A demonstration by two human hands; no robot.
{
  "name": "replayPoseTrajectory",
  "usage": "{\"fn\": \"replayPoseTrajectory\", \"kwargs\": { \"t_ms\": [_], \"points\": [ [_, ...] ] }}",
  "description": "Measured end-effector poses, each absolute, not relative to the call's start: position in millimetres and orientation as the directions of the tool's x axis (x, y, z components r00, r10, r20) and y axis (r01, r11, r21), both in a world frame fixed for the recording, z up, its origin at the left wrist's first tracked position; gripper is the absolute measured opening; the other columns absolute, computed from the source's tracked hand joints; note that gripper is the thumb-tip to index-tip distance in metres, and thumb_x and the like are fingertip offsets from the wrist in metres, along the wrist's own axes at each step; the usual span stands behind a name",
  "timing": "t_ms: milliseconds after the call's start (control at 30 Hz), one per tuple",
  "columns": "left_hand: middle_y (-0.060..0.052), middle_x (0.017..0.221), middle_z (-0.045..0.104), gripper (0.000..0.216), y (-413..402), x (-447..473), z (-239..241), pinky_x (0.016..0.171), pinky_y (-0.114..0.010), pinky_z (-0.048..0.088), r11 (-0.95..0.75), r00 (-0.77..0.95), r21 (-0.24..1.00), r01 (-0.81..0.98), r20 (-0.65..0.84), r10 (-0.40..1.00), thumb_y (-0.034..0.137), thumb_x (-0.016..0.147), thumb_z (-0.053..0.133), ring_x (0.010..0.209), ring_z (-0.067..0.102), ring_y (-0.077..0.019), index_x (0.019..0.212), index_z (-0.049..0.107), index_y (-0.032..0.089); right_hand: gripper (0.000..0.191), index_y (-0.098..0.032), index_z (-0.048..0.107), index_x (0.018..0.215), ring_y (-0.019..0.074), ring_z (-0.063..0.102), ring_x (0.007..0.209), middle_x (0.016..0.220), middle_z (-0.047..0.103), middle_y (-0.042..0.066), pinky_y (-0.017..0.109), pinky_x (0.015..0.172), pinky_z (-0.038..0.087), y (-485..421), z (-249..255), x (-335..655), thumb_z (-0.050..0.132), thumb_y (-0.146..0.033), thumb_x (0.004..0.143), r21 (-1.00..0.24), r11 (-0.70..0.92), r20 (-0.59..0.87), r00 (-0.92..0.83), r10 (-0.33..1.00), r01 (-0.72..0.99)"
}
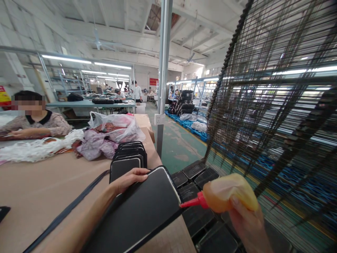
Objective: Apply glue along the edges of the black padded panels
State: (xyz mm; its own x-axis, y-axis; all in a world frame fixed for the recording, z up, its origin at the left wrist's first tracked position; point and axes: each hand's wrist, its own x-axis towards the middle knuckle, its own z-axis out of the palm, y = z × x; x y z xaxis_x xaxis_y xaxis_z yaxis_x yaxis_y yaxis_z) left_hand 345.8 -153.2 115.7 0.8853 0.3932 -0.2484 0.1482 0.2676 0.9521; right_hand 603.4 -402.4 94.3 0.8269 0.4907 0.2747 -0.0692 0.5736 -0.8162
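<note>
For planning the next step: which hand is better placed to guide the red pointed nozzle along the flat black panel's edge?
Probably the right hand: it holds the yellowish, translucent, rounded bottle, whose nozzle is at the edge of the panel. The left hand holds that panel's upper edge.

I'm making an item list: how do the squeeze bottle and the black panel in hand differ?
The squeeze bottle is rounded and yellowish with a red nozzle; the black panel is flat and larger. The right hand grips the squeeze bottle; the left hand holds the black panel. Both are hand-held.
</note>
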Motion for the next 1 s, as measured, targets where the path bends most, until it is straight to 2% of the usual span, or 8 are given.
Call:
{"fn": "replayPoseTrajectory", "kwargs": {
  "t_ms": [133, 233, 367, 700, 1000],
  "points": [
    [-0.006, 0.088, 0.072, 0.04, -151.3, 347.1, 105.7, 0.064, -0.022, 0.048, 0.304, 0.845, 0.948, 0.09, -0.234, 0.481, 0.033, 0.073, 0.071, 0.068, 0.064, -0.0146, 0.109, 0.068, 0.016, 0.044, -0.019, 0.067, 0.093, 0.0187, 0.063, 0.074, 0.083, 0.067, 0.003, 0.023, 0.065, 0.053, -401.7, 90.3, 601.8, 0.086, -0.025, 0.054, -0.831, 0.556, 0.237, 0.878, 0.417, -0.04],
    [-0.007, 0.087, 0.072, 0.04, -151.9, 350.0, 100.1, 0.064, -0.023, 0.048, 0.33, 0.821, 0.943, 0.055, -0.23, 0.523, 0.033, 0.072, 0.072, 0.069, 0.065, -0.0155, 0.108, 0.067, 0.015, 0.049, -0.019, 0.065, 0.095, 0.0176, 0.062, 0.079, 0.086, 0.066, 0.002, 0.021, 0.068, 0.051, -397.4, 94.2, 592.7, 0.087, -0.027, 0.052, -0.832, 0.554, 0.188, 0.923, 0.334, -0.031],
    [-0.007, 0.084, 0.072, 0.042, -153.8, 354.5, 94.8, 0.064, -0.024, 0.049, 0.394, 0.789, 0.919, 0.019, -0.256, 0.559, 0.032, 0.069, 0.075, 0.072, 0.066, -0.0173, 0.106, 0.067, 0.015, 0.05, -0.018, 0.064, 0.097, 0.0168, 0.059, 0.08, 0.088, 0.064, 0.001, 0.022, 0.072, 0.049, -389.1, 101.6, 582.4, 0.086, -0.031, 0.054, -0.825, 0.563, 0.242, 0.934, 0.263, 0.055],
    [-0.006, 0.081, 0.072, 0.04, -152.4, 355.4, 80.4, 0.063, -0.025, 0.05, 0.462, 0.759, 0.885, -0.052, -0.266, 0.595, 0.032, 0.068, 0.076, 0.068, 0.066, -0.0169, 0.102, 0.065, 0.014, 0.045, -0.019, 0.061, 0.105, 0.0194, 0.057, 0.085, 0.093, 0.062, 0.001, 0.029, 0.078, 0.047, -374.1, 102.4, 578.6, 0.079, -0.029, 0.066, -0.82, 0.559, 0.331, 0.899, 0.287, 0.124],
    [-0.004, 0.078, 0.07, 0.033, -149.6, 351.7, 76.9, 0.061, -0.024, 0.049, 0.475, 0.766, 0.878, -0.059, -0.266, 0.585, 0.032, 0.07, 0.074, 0.066, 0.065, -0.0151, 0.095, 0.063, 0.015, 0.044, -0.02, 0.063, 0.101, 0.0135, 0.057, 0.079, 0.087, 0.063, -0.002, 0.018, 0.074, 0.048, -362.1, 103.6, 576.6, 0.083, -0.027, 0.062, -0.805, 0.592, 0.299, 0.891, 0.341, 0.043]
  ]
}}
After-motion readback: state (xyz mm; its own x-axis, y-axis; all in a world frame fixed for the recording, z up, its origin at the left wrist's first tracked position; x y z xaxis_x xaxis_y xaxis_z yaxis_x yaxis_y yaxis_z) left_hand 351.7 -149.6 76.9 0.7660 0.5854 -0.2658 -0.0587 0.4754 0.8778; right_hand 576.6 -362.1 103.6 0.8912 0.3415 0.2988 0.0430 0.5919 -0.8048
